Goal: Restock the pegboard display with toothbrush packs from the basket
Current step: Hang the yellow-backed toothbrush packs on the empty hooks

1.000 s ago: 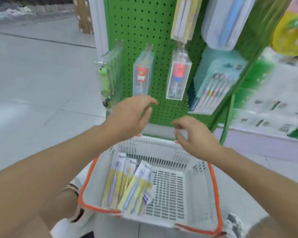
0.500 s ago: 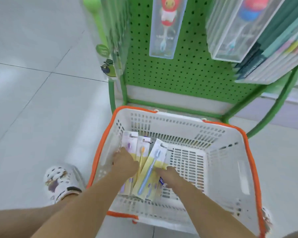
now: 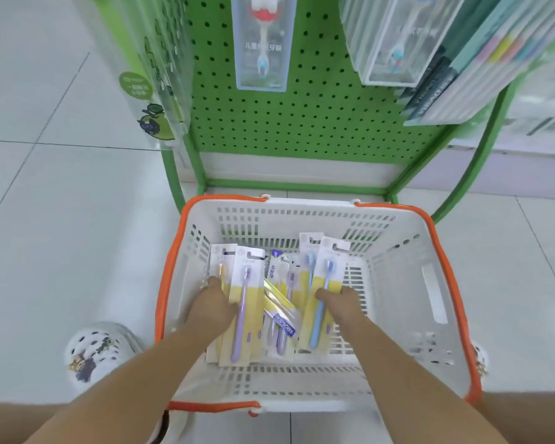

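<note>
Inside basket [image 3: 430,283], both hands [image 3: 212,302] on toothbrush packs [image 3: 321,296].

The basket [image 3: 398,274] is white lattice with an orange rim. Its toothbrush packs [image 3: 247,315] are white and yellow cards holding purple and blue brushes. The far pegboard [image 3: 318,100] is green, dotted with dark holes. The floor [image 3: 61,219] is pale grey tile.
</note>
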